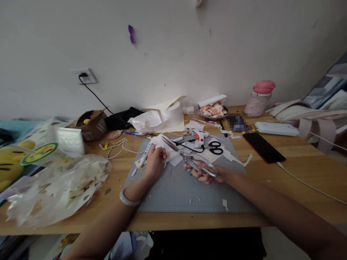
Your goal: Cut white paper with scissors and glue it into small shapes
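Observation:
Large silver scissors (193, 160) are gripped by their handles in my right hand (203, 172), above the grey cutting mat (189, 202). Their blades point up and left, reaching the piece of white paper (159, 140). My left hand (155, 159) is closed on that paper's lower edge, and a pale bangle rings the wrist. Just left of this hand lies a white pen-like tool (145, 154). Behind the scissors, a white and orange glue gun (200, 136) and black-handled scissors (215, 147) rest among paper scraps.
A phone (264, 147) with a white cable and a white power bank (276, 128) lie right. A pink-lidded bottle (260, 99) and a bowl of paper pieces (214, 110) stand at the back. Left are a plastic bag of scraps (62, 187) and a cardboard box (93, 126).

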{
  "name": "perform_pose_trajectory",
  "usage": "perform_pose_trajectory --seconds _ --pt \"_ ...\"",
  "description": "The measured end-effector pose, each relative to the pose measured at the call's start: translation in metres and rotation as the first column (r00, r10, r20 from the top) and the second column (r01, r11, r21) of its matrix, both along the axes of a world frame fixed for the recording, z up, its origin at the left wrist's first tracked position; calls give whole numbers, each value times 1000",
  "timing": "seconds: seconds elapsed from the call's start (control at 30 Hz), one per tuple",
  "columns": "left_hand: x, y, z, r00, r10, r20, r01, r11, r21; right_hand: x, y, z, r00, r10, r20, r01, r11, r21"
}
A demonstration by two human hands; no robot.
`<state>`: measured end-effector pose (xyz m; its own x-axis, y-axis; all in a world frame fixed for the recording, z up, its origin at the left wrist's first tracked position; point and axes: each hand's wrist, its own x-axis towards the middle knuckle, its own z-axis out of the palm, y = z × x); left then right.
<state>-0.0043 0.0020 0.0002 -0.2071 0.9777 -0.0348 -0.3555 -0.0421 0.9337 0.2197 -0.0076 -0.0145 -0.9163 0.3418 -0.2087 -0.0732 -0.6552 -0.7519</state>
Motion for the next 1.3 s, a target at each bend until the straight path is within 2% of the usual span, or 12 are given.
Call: perform_pose_trajectory --seconds 0.33,0.53,0.7,1.1,1.3 --pt "-1 -1 -4 1000 -28 -12 29 998 48 0 4 -3 999 52 -6 -52 998 -46" --pt "-2 0 -4 1000 -15 -21 16 998 61 -1 2 0 999 37 16 -37 999 -13" --pt "-1 0 -3 996 9 -87 -3 998 65 -2 1 0 999 28 21 -28 1000 4" --pt "0 -1 -3 987 -23 -158 31 998 47 -5 -4 9 989 -24 146 11 996 90" --pt "0 -1 -3 992 -18 -128 22 999 28 -6 -3 6 988 -34 153 26 998 55"
